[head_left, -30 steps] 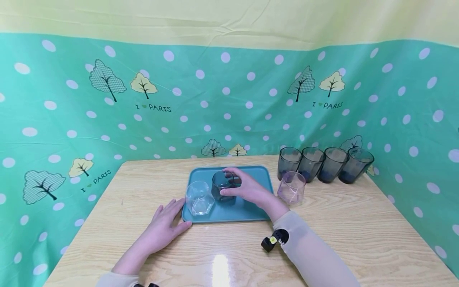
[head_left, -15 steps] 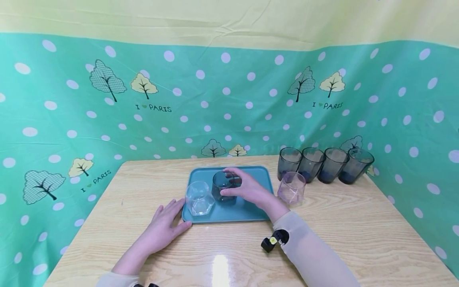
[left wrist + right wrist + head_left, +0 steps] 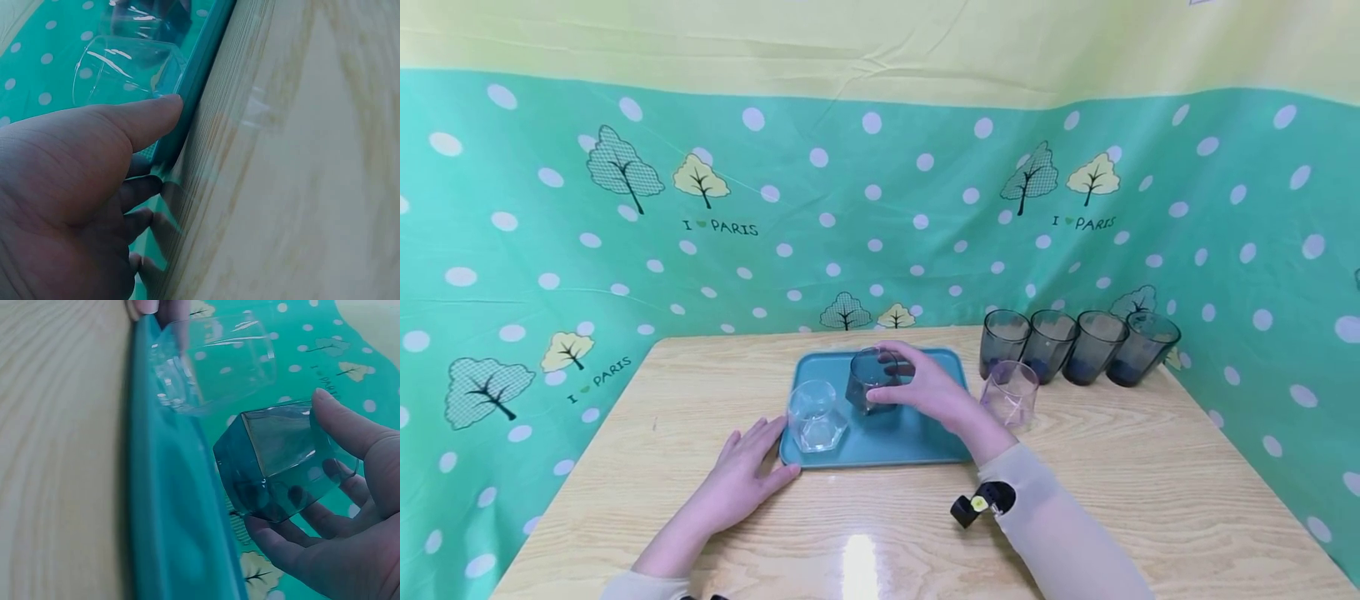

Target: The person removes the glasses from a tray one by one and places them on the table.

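My right hand (image 3: pixel 925 390) grips a smoky grey glass (image 3: pixel 863 385) from its right side, thumb in front and fingers behind. In the right wrist view the faceted base of this smoky glass (image 3: pixel 275 462) shows a gap from the blue tray (image 3: pixel 172 506). On the left end of the tray (image 3: pixel 917 450) stands a clear glass (image 3: pixel 817 425) with a hexagonal base. My left hand (image 3: pixel 741 479) rests at the tray's front left corner, fingers relaxed and spread. Its thumb (image 3: pixel 153 119) lies against the rim in the left wrist view.
A pinkish clear glass (image 3: pixel 1011 396) stands just right of the tray. Behind it, several tall dark tumblers (image 3: pixel 1052 346) line up at the table's back right. A green dotted cloth (image 3: pixel 880 208) hangs along the back and sides of the wooden table (image 3: pixel 1150 492).
The smoky glass has risen a little from the tray and shifted slightly back and right in my right hand. My left hand stays at the tray corner.
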Demonstrator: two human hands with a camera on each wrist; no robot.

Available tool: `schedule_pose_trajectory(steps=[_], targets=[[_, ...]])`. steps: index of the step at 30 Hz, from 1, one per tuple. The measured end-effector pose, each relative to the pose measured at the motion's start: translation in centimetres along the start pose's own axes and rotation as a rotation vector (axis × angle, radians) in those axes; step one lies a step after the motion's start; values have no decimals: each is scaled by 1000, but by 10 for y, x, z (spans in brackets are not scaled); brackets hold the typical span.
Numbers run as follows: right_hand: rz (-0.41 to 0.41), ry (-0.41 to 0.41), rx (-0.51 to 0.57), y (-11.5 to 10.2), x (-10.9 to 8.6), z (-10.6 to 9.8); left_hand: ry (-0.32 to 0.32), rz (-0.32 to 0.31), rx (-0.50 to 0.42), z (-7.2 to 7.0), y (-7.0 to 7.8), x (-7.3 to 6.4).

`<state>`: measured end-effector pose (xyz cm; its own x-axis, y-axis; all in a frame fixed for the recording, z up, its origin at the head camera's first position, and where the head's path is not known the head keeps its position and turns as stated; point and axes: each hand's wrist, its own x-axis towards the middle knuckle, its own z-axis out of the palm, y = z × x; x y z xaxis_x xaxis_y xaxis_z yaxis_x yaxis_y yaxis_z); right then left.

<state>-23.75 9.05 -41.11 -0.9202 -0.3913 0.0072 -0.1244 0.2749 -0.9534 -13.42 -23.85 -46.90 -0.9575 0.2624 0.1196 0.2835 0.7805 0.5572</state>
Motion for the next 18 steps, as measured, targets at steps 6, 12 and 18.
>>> schedule_pose_trajectory(steps=[6, 12, 18], targets=[[-18, -8, 25, -14, -10, -11, -3, 2, -3, 0, 1, 0], [-51, -29, 26, -24, -21, -22, 7, 16, 6, 1, 0, 0], [-72, -17, 20, -33, -36, -38, 8, 21, 4, 0, 0, 0]])
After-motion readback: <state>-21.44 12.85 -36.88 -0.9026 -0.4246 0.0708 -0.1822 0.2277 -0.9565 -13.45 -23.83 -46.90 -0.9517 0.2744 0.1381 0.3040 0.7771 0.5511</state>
